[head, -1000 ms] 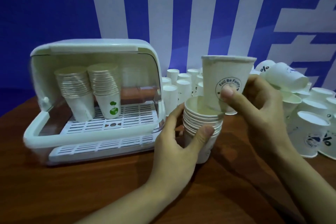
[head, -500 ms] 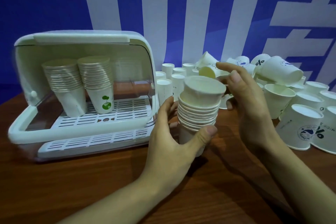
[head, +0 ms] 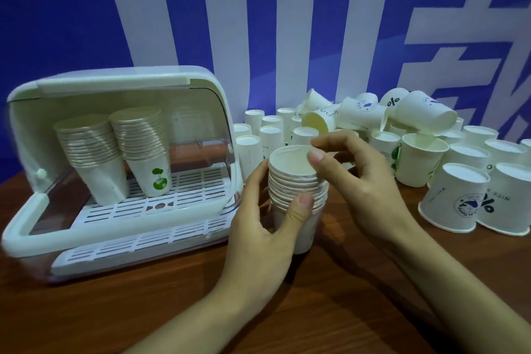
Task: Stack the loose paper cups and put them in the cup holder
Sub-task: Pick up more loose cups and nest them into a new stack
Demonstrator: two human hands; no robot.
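A nested stack of paper cups (head: 297, 195) is stood upright on the brown wooden counter (head: 143, 310), just to the right of the cup holder (head: 120, 169). The stack is gripped by the left hand (head: 258, 227): the thumb is pressed against its near side, just below the band of rims, and the fingers (head: 255, 178) are curled round its far left side. The right hand (head: 356, 181) is held over the top of the stack with its fingers half curled. Its thumb tip is laid at the right edge of the topmost rim, and the index finger (head: 327, 139) is arched over the back of that rim; whether the rim is actually pinched between them cannot be told. The other fingers of that hand are bent loosely, and nothing is held in them.

Inside the cup holder, whose clear lid is raised, two tilted stacks of cups (head: 115, 149) are stood side by side on the slotted white tray (head: 184, 195), the right one printed with a green plant mark.

Behind and to the right of the hands, many loose paper cups (head: 457, 198) are spread over the counter, most set rim down, one upright (head: 422, 161), and several lying on their sides in a heap (head: 370, 109) near the blue and white wall (head: 287, 23).
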